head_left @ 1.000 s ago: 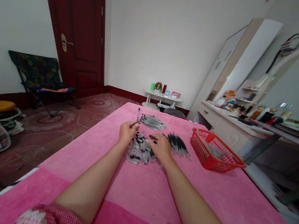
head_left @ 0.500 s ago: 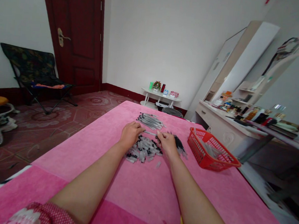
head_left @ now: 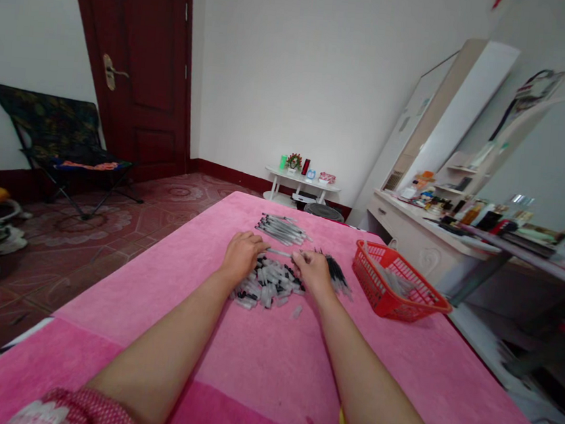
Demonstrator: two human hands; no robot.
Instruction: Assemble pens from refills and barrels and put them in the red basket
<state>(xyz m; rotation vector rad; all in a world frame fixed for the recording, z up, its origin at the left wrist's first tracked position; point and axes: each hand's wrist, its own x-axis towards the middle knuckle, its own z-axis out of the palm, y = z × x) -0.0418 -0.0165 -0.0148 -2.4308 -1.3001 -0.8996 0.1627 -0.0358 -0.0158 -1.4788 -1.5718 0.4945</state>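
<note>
Your left hand [head_left: 243, 259] and right hand [head_left: 313, 269] share one slim pen [head_left: 279, 253], held level: left fingers pinched shut on one end, right fingers pinched on the other. Exact fingertip contact too small to read. Pen sits just above the heap of clear and black caps [head_left: 270, 282] on the pink-covered worktop [head_left: 269, 359]. One loose cap [head_left: 297, 311] lies near you, apart from the heap. Row of pens [head_left: 281, 229] beyond your hands; dark-tipped pens [head_left: 337, 275] beside your right hand; red basket [head_left: 377, 293] further right, clear pieces inside.
</note>
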